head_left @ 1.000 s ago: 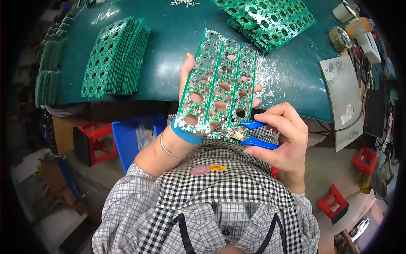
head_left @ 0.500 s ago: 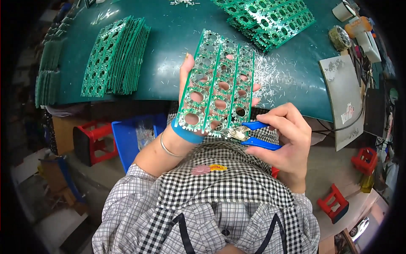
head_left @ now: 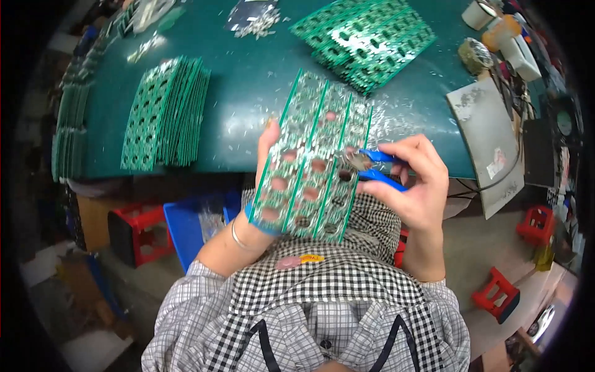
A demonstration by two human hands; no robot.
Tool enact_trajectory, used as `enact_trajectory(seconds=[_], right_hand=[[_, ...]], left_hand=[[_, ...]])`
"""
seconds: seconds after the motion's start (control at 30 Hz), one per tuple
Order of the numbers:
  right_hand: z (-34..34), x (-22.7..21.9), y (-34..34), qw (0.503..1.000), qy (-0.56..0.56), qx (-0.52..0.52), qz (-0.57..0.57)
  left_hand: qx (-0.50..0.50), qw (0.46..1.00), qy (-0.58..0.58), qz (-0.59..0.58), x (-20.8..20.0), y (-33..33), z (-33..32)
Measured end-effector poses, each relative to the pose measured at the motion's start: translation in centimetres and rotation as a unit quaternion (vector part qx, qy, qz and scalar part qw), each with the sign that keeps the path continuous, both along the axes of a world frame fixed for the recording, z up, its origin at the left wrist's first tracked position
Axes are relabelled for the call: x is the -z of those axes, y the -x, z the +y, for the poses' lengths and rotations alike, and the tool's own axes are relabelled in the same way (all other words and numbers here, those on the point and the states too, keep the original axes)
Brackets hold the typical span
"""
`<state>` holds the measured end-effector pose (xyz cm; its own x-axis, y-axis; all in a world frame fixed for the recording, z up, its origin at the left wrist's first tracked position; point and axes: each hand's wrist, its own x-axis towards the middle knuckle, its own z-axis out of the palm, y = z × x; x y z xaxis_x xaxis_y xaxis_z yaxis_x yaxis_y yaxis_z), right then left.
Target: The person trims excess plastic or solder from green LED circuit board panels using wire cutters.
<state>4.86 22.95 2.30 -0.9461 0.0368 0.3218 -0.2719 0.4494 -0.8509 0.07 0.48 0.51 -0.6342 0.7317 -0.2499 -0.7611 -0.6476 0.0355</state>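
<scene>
My left hand [head_left: 268,144] is closed on a green circuit board panel [head_left: 299,180] from its left edge and underside. The panel has columns of round holes, and parts of the hand show through them. It tilts over my lap, in front of the table edge. In my right hand [head_left: 421,177] are blue-handled cutting pliers [head_left: 381,180], gripped between thumb and fingers. Their metal jaws lie at the panel's right column, about midway along it. Motion blur hides whether the jaws touch a component lead.
A row of upright panels [head_left: 164,118] stands on the table [head_left: 242,105] at left; more panels [head_left: 378,46] are stacked at the back. Cut leads [head_left: 260,25] lie in a pile. A grey plate [head_left: 486,142] is at right. A blue bin [head_left: 183,226] and red stool [head_left: 139,232] stand below.
The pliers have moved from the panel's near right corner up to the middle of its right column. The panel sits lower in view, and the whole view has shifted slightly.
</scene>
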Motion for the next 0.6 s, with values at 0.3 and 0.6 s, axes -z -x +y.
enact_trajectory(seconds=[0.3,0.6], right_hand=[[0.3,-0.3,4.6,0.982,-0.089,0.088,0.142],[0.1,-0.8,5.2,0.984,-0.092,0.075,0.136]], left_hand=[[0.063,0.993,0.078,0.065,-2.9,-2.9,-0.1],[0.069,0.992,0.088,0.064,-3.0,-3.1,0.0]])
